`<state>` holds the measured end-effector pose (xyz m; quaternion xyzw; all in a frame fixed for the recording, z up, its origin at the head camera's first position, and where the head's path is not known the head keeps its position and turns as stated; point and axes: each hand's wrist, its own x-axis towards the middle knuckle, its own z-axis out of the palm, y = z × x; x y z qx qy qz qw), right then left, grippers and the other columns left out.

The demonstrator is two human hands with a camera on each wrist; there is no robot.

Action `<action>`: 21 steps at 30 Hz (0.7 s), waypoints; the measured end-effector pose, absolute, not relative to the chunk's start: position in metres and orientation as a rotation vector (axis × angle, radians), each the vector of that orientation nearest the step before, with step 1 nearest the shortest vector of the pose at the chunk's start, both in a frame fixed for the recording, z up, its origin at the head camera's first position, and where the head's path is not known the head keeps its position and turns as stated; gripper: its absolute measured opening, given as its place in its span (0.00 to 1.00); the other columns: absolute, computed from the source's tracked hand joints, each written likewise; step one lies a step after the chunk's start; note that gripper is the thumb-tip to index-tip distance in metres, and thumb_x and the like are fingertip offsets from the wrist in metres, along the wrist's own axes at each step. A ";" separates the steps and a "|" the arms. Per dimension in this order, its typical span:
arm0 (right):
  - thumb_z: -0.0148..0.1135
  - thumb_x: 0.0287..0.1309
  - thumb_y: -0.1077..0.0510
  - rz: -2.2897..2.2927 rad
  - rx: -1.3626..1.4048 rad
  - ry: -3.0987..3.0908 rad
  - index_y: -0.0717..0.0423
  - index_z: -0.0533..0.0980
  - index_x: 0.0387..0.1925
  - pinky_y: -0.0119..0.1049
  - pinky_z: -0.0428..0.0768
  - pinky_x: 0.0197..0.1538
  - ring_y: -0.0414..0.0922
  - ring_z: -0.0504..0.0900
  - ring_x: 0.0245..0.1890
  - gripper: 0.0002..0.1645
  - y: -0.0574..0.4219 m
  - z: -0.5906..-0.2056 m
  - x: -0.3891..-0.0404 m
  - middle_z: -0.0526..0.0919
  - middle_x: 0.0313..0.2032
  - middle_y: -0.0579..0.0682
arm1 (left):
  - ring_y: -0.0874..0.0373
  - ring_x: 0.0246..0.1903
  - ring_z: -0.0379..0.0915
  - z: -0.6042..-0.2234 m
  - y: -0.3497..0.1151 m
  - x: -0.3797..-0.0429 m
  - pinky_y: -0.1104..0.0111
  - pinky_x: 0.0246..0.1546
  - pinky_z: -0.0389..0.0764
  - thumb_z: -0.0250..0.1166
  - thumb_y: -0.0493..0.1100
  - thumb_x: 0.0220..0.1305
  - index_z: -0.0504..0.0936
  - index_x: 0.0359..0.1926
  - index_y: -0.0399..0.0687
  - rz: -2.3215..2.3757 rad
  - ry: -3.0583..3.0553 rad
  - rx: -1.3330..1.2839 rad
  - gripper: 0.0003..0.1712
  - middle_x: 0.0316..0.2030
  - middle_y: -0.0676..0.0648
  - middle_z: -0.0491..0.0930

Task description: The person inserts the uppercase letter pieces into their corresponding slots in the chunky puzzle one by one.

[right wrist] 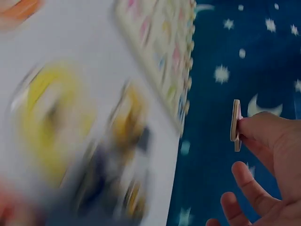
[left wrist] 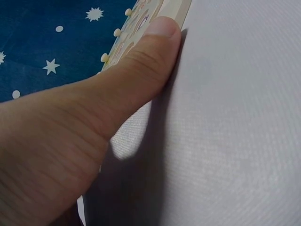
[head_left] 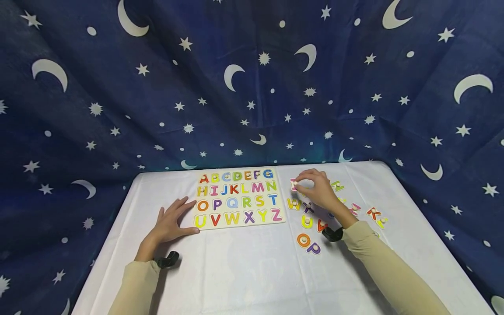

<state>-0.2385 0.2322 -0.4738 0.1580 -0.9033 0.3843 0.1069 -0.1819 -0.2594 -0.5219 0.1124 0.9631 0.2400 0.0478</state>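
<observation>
A cream alphabet puzzle board (head_left: 241, 225) lies on the table, with knobbed letters in its top row and an orange H below. My left hand (head_left: 169, 224) is spread at the board's left side, its thumb (left wrist: 141, 61) against the front edge. To the right of the board, my right hand (head_left: 318, 190) pinches a pink letter piece (head_left: 293, 185), which looks like an I. In the right wrist view that piece (right wrist: 234, 123) shows edge-on, raised between finger and thumb; its face is turned away. The other fingers hang free of it.
Loose knobbed letters lie right of the board, among them a yellow U (head_left: 306, 222), an orange O (head_left: 303, 240), a purple P (head_left: 313, 248) and a red K (head_left: 373, 213). My right forearm covers some. A dark blue starry cloth (head_left: 252, 144) hangs behind the white table (head_left: 244, 271).
</observation>
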 end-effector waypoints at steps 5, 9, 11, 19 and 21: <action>0.75 0.59 0.58 1.187 0.520 -2.662 0.56 0.88 0.41 0.56 0.66 0.63 0.56 0.73 0.58 0.09 0.172 -0.471 -0.256 0.83 0.52 0.56 | 0.33 0.77 0.44 -0.524 -0.260 -0.181 0.28 0.71 0.33 0.81 0.66 0.44 0.69 0.75 0.54 0.750 2.935 0.347 0.59 0.77 0.36 0.57; 0.75 0.59 0.56 1.217 0.537 -2.675 0.53 0.89 0.42 0.54 0.71 0.58 0.54 0.70 0.55 0.10 0.126 -0.475 -0.267 0.83 0.53 0.53 | 0.33 0.77 0.44 -0.526 -0.261 -0.180 0.28 0.71 0.33 0.81 0.67 0.44 0.69 0.75 0.54 0.750 2.936 0.339 0.59 0.77 0.36 0.58; 0.75 0.59 0.56 1.231 0.545 -2.679 0.52 0.89 0.42 0.53 0.71 0.56 0.53 0.70 0.54 0.09 0.104 -0.479 -0.272 0.83 0.53 0.52 | 0.32 0.77 0.44 -0.527 -0.261 -0.179 0.28 0.71 0.33 0.81 0.67 0.43 0.69 0.75 0.54 0.752 2.940 0.342 0.59 0.77 0.36 0.58; 0.74 0.60 0.54 1.225 0.542 -2.742 0.48 0.89 0.39 0.55 0.69 0.61 0.52 0.71 0.55 0.06 0.031 -0.495 -0.284 0.82 0.51 0.49 | 0.33 0.77 0.45 -0.526 -0.262 -0.180 0.28 0.71 0.34 0.81 0.68 0.43 0.70 0.75 0.54 0.758 2.960 0.347 0.59 0.77 0.36 0.59; 0.74 0.60 0.54 1.209 0.534 -2.755 0.48 0.90 0.39 0.55 0.69 0.61 0.52 0.71 0.56 0.06 0.016 -0.497 -0.287 0.82 0.51 0.49 | 0.33 0.77 0.45 -0.524 -0.262 -0.181 0.28 0.71 0.34 0.81 0.68 0.43 0.70 0.74 0.54 0.765 2.960 0.351 0.59 0.77 0.36 0.59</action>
